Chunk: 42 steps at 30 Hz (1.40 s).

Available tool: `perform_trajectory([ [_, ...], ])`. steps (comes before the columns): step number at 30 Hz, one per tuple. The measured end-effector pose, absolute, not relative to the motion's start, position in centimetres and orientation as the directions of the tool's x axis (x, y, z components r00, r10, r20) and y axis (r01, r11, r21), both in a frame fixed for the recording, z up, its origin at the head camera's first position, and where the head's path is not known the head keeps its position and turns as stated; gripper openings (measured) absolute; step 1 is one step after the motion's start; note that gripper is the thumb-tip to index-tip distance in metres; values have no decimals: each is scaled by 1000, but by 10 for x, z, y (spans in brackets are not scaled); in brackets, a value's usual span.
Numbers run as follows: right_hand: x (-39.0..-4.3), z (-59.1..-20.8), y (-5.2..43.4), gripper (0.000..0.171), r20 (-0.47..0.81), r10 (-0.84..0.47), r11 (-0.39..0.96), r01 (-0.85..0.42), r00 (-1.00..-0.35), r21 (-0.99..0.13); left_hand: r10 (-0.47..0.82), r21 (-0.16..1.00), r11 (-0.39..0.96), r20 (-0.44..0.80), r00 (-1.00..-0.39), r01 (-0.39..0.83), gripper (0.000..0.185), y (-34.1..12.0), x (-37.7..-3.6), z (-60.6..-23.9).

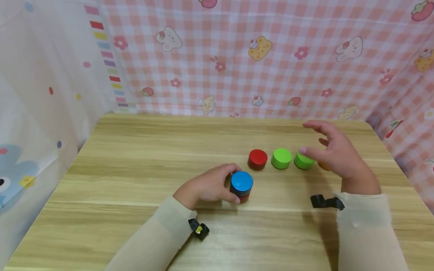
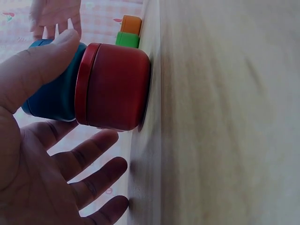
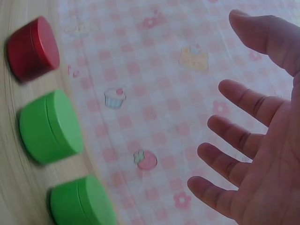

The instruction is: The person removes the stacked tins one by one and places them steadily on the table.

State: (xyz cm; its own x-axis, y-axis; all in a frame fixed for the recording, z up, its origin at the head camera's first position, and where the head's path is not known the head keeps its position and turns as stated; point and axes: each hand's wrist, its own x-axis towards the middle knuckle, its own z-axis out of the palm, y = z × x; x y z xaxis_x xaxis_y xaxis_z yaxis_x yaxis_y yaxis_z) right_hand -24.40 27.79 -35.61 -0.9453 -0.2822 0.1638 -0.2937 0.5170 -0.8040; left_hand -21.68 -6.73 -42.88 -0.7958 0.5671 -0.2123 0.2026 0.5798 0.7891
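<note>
Left hand (image 1: 208, 187) fingers curled around blue-on-red stack (image 1: 241, 186) mid-table; right hand (image 1: 335, 154) spread open, empty, over green cylinder (image 1: 304, 160).

I see a two-block stack (image 1: 241, 186) near the desk's (image 1: 121, 212) middle, my left hand (image 1: 209, 187) on it. Behind it, toward the right edge, four blocks (image 1: 281, 158) sit in a row, my right hand (image 1: 336, 154) above them.

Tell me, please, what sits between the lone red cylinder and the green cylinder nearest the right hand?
A second green cylinder sits between the red cylinder and the far green cylinder, seen in the head view.
</note>
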Motion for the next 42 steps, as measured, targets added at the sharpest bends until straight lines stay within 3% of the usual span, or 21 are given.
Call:
perform_trajectory([
  [21,-231,-361,216,58,154,-530,448,-429,-834,-784,560,726,637,-205,-803,259,64,-66,-216,-432],
  [35,-224,-375,188,58,107,-627,410,-444,-771,-797,565,716,642,-200,-800,274,60,-65,-215,-426],
  [42,-222,-383,176,58,80,-633,439,-443,-770,-782,560,708,654,-215,-800,267,62,-65,-215,-428],
])
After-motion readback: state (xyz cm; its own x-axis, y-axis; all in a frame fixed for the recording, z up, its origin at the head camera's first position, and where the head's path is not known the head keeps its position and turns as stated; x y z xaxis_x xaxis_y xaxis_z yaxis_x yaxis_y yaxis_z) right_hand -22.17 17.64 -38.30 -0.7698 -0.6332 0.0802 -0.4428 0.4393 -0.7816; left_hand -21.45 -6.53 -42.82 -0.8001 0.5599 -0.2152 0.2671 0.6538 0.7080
